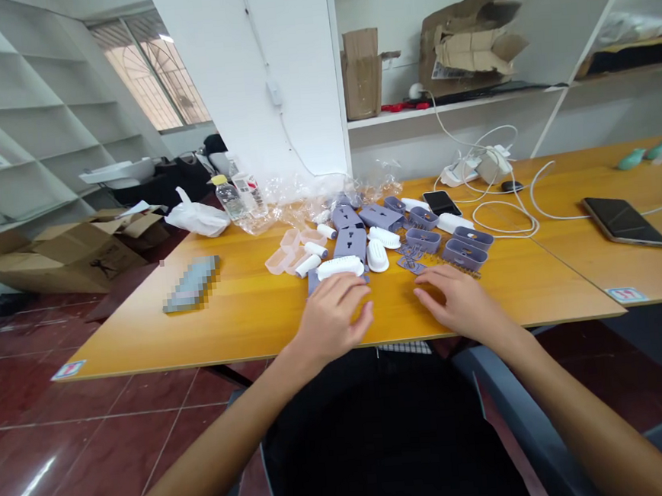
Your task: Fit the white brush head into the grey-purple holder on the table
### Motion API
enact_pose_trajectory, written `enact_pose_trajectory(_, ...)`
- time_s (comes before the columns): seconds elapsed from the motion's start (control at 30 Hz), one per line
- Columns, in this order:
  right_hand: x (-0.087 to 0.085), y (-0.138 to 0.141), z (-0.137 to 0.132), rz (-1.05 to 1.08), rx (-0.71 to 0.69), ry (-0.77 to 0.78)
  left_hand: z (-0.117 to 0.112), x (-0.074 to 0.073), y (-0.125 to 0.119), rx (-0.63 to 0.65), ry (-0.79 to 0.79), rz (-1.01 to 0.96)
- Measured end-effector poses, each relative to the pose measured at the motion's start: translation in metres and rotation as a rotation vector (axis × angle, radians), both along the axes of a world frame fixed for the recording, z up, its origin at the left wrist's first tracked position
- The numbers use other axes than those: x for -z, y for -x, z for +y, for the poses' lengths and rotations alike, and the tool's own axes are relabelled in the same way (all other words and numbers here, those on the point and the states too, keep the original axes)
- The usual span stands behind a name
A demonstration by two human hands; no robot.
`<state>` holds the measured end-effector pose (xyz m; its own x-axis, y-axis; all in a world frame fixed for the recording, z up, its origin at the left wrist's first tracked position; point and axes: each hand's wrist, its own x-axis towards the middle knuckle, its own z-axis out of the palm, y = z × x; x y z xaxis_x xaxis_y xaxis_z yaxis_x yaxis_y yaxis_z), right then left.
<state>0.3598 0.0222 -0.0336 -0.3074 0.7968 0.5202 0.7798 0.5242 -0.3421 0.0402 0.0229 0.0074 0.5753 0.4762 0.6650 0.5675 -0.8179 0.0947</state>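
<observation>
My left hand [333, 316] rests flat near the front edge of the wooden table [245, 316], fingers stretched out just below a white ribbed plastic part [339, 266]. My right hand [455, 299] lies open on the table too, fingertips close to a flat purple lattice piece [411, 261]. Neither hand holds anything. Beyond them lies a heap of purple plastic housings [463, 253], white oval pieces [377, 254] and pale pink trays [289, 255].
A blurred grey flat object [192, 284] lies at the left. Water bottles [229, 199], a white bag [196, 215] and clear wrap sit at the back. Phones [440, 203], a tablet [624, 221], chargers and white cables [505, 211] lie right. Cardboard boxes [68, 253] stand on the floor.
</observation>
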Motion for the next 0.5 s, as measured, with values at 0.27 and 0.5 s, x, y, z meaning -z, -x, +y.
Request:
enact_pose_trajectory(0.27,0.008,0.030,0.000,-0.016,-0.164,0.031,0.027,0.024,0.120,-0.463,0.164,0.033)
enact_pose_trajectory(0.5,0.006,0.049,0.012,-0.117,-0.146,0.194,0.035,0.036,0.132,-0.515,0.416,0.214)
